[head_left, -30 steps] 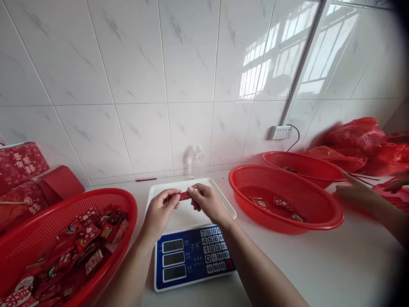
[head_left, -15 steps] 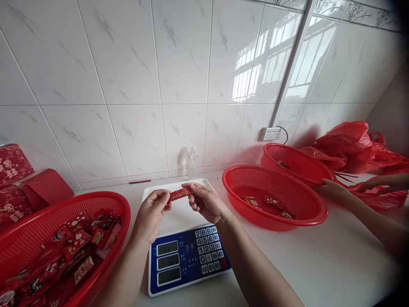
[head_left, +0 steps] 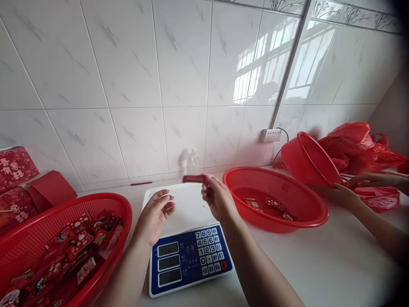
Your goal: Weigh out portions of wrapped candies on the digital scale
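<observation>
Right hand [head_left: 217, 197] pinches red packet [head_left: 194, 178] above scale [head_left: 188, 238] tray, frame centre; left hand [head_left: 157, 213] spread, empty. Best kept pinched by its end, level, clear of right basket [head_left: 275, 200].

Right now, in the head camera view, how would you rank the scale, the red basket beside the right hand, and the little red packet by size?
1. Red basket, widest, though the scale sits nearer.
2. Scale.
3. Red packet, pinched in the right hand, plainly smallest.
</observation>
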`<state>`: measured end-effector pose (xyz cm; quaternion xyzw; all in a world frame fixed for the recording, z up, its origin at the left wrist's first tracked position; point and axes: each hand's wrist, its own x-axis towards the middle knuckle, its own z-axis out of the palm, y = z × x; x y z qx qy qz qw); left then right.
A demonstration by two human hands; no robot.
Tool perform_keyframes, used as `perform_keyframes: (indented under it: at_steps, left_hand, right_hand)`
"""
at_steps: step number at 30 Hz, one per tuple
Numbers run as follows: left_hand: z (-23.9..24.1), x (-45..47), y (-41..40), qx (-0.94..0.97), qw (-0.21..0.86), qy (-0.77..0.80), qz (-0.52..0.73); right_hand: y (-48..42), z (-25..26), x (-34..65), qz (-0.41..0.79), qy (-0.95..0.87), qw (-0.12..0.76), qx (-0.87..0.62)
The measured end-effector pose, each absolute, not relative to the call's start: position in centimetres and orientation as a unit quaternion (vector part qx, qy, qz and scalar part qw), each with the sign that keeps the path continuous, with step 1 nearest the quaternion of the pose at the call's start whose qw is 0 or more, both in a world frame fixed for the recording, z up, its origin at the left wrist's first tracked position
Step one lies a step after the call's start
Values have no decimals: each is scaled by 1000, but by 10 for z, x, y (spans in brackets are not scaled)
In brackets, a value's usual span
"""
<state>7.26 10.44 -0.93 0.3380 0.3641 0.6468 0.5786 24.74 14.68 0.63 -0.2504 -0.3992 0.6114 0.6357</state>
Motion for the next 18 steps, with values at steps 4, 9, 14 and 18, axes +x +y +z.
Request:
perform_keyframes:
  at_steps: [4, 9, 14, 18]
  left_hand:
    - [-9, 74, 104, 376, 579, 373, 620]
    - [-2, 87, 87, 501, 520, 409, 558]
    - [18, 90, 30, 677, 307, 486, 461]
    - [35, 56, -4, 702, 203, 562, 388]
  right_hand:
    - [153, 12, 271, 401, -369, 780, -309]
    - [153, 9, 278, 339, -452, 739, -367]
    - [145, -11, 252, 340, -734, 443, -386]
    - [142, -24, 238, 191, -840, 324, -392]
